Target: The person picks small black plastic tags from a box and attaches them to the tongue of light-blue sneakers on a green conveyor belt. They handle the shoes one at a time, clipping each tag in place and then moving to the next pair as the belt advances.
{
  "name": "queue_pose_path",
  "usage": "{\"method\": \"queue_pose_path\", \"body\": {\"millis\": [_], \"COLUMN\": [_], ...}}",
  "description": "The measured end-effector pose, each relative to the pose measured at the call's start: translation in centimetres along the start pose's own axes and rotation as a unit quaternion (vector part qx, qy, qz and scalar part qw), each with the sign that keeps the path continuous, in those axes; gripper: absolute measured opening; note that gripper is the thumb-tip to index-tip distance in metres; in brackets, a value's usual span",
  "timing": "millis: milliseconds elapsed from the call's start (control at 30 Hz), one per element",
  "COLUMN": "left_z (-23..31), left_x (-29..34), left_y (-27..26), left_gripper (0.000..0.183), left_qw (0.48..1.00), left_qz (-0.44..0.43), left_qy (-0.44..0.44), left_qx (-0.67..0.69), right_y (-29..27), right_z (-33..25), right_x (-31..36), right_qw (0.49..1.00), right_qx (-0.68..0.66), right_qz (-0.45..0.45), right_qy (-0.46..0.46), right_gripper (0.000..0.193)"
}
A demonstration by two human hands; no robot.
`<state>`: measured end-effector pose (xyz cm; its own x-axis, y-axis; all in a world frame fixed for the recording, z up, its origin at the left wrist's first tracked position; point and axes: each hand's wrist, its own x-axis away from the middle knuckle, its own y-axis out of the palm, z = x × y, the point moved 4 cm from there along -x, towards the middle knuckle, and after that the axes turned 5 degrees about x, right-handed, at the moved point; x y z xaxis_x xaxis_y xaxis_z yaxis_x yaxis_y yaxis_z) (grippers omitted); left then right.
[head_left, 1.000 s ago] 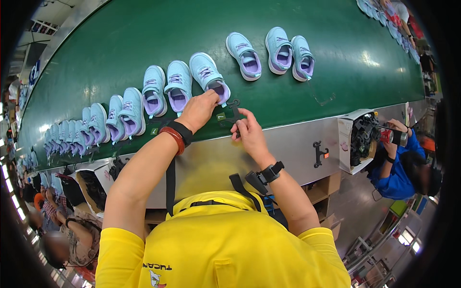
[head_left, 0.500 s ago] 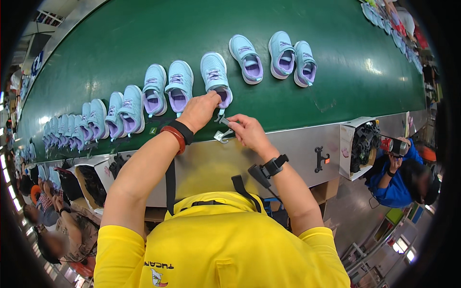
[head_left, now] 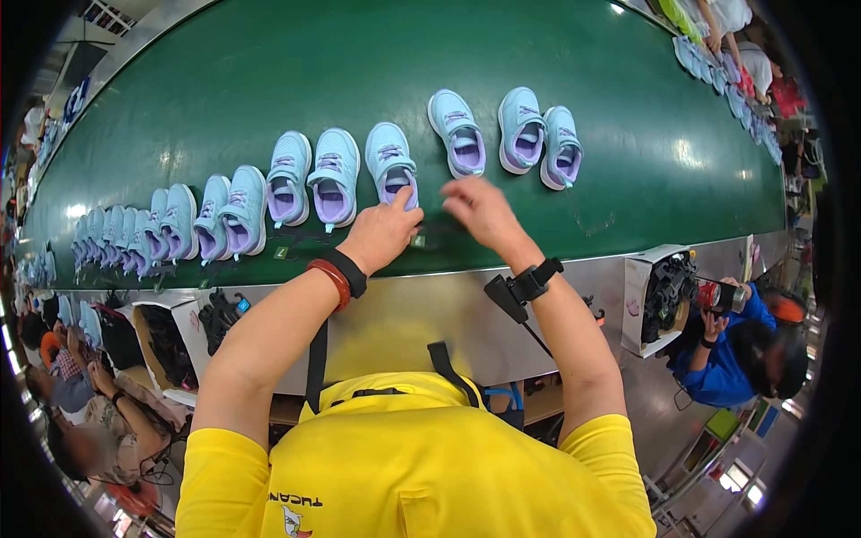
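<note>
My left hand (head_left: 384,235) is closed at the heel of a light-blue child's sneaker (head_left: 388,152) with purple lining. Its fingertips are at the shoe's opening and cover part of the heel. A small pale tag (head_left: 419,240) lies by that hand on the green table, and a dark piece beside it is hard to make out. My right hand (head_left: 484,213), smeared by motion, hovers just below the heel of another matching sneaker (head_left: 457,130). Whether its fingers hold anything is not visible.
More matching sneakers (head_left: 240,211) run leftward along the green table (head_left: 377,54), and two (head_left: 523,130) stand to the right. Boxes of black plastic hangers (head_left: 668,287) sit at the near edge on both sides. A person in blue (head_left: 726,359) is at the right, others at the left.
My right hand has left the grey hook hanger near the left hand and moved right, toward the neighbouring sneaker. My left hand stays at the same shoe, which sits slightly further left.
</note>
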<state>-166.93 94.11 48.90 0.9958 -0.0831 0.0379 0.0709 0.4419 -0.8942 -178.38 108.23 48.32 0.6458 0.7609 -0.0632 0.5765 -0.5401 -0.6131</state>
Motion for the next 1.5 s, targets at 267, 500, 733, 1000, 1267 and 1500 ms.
{"method": "queue_pose_path", "body": {"millis": [267,500,733,1000,1267,1500], "left_z": [0.4,-0.2,0.1,0.2,1.3,1.2], "left_x": [0.5,0.3,-0.1,0.5,1.0,2.4], "left_y": [-0.4,0.6,0.5,0.0,-2.2,1.0], "left_gripper": [0.033,0.035,0.031,0.027,0.025,0.061], "left_qw": [0.992,0.989,0.987,0.987,0.976,0.989], "left_qz": [-0.015,-0.005,-0.010,0.052,0.086,-0.011], "left_qy": [-0.121,-0.138,-0.150,-0.106,-0.134,-0.117], "left_qx": [0.023,0.054,0.055,0.109,0.145,0.084], "right_y": [-2.1,-0.9,-1.2,0.4,-0.1,1.4], "right_z": [3.8,1.7,0.4,-0.8,-1.4,0.4], "right_x": [-3.4,-1.5,-1.0,-1.7,-1.6,1.3], "right_qw": [0.939,0.938,0.920,0.906,0.932,0.979], "right_qx": [0.324,0.268,0.314,0.359,0.326,0.168], "right_qz": [-0.053,-0.082,-0.077,-0.045,-0.010,0.021], "right_qy": [-0.105,-0.206,-0.222,-0.219,-0.161,-0.111], "right_gripper": [0.028,0.022,0.017,0.009,0.008,0.043]}}
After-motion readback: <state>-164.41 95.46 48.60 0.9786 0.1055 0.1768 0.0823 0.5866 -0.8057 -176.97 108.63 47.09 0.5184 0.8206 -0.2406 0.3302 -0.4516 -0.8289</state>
